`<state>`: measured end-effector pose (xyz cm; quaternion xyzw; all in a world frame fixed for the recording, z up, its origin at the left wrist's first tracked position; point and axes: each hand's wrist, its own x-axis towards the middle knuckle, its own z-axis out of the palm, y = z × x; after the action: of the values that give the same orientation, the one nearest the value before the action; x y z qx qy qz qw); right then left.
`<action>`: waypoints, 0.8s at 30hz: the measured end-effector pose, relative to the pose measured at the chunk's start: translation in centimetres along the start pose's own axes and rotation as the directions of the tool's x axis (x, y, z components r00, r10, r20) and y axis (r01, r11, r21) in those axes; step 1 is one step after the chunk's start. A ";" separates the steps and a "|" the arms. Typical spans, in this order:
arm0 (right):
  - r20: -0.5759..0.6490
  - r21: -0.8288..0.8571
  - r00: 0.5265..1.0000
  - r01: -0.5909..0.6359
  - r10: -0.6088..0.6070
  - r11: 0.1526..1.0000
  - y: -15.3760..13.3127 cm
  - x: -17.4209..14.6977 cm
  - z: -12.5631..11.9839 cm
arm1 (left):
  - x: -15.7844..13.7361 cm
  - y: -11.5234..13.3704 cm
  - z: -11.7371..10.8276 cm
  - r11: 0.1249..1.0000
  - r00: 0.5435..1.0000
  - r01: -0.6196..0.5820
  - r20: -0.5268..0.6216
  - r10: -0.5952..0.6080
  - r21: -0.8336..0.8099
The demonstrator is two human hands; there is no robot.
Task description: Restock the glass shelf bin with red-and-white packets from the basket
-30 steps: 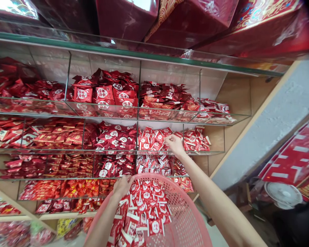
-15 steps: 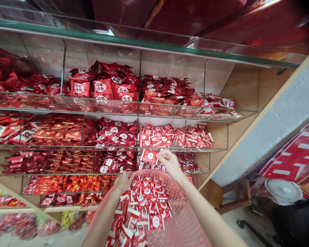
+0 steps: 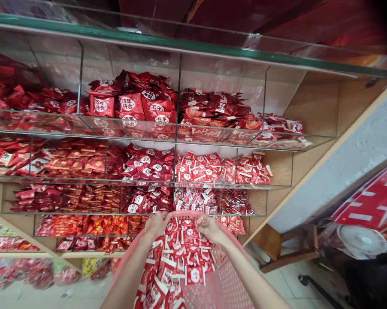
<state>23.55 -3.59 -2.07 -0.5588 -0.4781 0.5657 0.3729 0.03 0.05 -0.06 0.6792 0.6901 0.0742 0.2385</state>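
A pink perforated plastic basket (image 3: 227, 274) fills the lower middle of the view, tilted so that its inside shows. Small red-and-white candy packets (image 3: 177, 268) lie heaped in its left and middle part. My left hand (image 3: 155, 226) is closed on the basket's far rim, left of centre. Just inside that rim, to the right, my right hand (image 3: 209, 228) pinches one red candy packet (image 3: 190, 234) by its edge, low over the heap. Its thumb and forefinger are pressed together; the other fingers are curled.
Glass shelves (image 3: 148, 182) with dividers hold rows of red packets (image 3: 131, 107) beyond the basket. A wooden stool (image 3: 272, 244) and a white round lid-like object (image 3: 357, 238) are at the right. Filled plastic bags (image 3: 39, 274) lie at lower left.
My right hand has come down from in front of the shelf into the basket, bringing the packet with it. My left hand stays on the rim. The view has shifted slightly.
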 end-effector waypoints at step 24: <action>0.185 -0.775 0.945 0.310 -0.270 0.551 -1.6 -3.1 1.8 | -0.1 0.3 -0.2 1.000 1.000 -0.018 0.010 0.018 0.009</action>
<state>21.86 -6.39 0.21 -0.5663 -0.7725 0.2368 0.1628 0.25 0.02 0.25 0.6867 0.6833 0.0699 0.2382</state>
